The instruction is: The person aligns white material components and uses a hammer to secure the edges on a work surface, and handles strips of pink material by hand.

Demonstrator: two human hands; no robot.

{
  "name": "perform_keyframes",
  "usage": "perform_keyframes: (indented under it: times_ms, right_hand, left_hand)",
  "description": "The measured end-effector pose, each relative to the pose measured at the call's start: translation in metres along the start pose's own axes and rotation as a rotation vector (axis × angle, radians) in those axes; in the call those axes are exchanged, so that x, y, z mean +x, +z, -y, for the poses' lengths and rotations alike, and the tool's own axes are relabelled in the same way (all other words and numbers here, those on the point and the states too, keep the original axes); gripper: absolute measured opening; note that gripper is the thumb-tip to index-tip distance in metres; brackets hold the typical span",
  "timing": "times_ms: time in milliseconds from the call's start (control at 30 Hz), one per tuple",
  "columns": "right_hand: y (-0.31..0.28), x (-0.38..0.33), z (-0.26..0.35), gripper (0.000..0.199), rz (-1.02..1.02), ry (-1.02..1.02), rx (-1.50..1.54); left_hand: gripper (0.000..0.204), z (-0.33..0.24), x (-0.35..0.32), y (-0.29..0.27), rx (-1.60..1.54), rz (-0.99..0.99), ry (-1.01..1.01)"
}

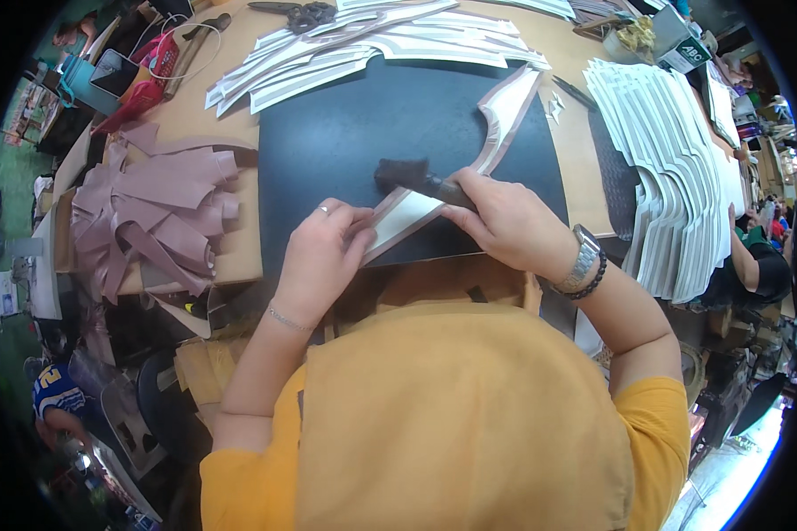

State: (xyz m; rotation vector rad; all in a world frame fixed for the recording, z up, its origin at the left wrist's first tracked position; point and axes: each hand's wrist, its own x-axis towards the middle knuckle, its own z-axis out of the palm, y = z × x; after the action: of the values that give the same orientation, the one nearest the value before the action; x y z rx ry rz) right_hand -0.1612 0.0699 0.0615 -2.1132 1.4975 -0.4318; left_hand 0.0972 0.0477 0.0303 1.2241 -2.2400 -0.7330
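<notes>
Right hand (505, 221) is wrapped around the handle of a dark brush (405, 174), with the bristle end lying on the black mat (345, 133) just left of the knuckles. Left hand (321, 252) is pressing down flat-ish, fingers curled onto the near-left end of a long curved cut piece (496, 133), white in the middle with a mauve border. That piece runs from under both hands up to the far right across the mat, which sits in the middle of the desk (212, 115).

On the left there's a shallow cardboard tray (239, 265) with a heap of mauve cut pieces (150, 212) fanned out in it. At the far side of the mat, a spread of white and mauve strips (363, 49) is laid out overlapping. On the right, a big fanned stack of white cut pieces (673, 168) runs from far to near. Scissors (297, 12) lie at the far edge, and far right there's a small open box (638, 40) with something yellowish tangled in it, can't tell what. A pink basket (159, 55) sits far left; contents too small to make out.
</notes>
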Motion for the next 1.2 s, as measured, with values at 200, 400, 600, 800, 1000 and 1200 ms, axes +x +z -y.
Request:
perform_keyframes:
  times_ms: [200, 400, 600, 800, 1000, 1200]
  right_hand:
    - [-0.002, -0.002, 0.012, 0.031, 0.095, 0.052, 0.03]
    - [0.009, 0.0, 0.011, 0.03, 0.037, -0.052, 0.007]
    - [0.004, 0.002, 0.023, 0.028, 0.095, -0.061, 0.027]
    - [0.011, 0.001, 0.029, 0.027, 0.198, 0.003, 0.041]
    - [-0.023, -0.036, -0.03, 0.024, -0.408, 0.099, 0.129]
    - [-0.039, -0.113, -0.171, 0.038, -0.76, 0.611, -0.325]
  left_hand:
    - [0.021, 0.001, -0.01, -0.007, 0.012, -0.018, -0.023]
    - [0.017, 0.007, -0.021, -0.014, 0.031, -0.02, 0.013]
    - [0.011, 0.012, -0.028, -0.017, -0.047, -0.036, -0.085]
    - [0.007, 0.01, -0.032, -0.015, -0.001, -0.067, -0.102]
    - [0.015, 0.039, -0.02, -0.061, 0.646, -0.1, -0.179]
    - [0.053, 0.0, 0.024, -0.025, 0.348, -0.027, 0.187]
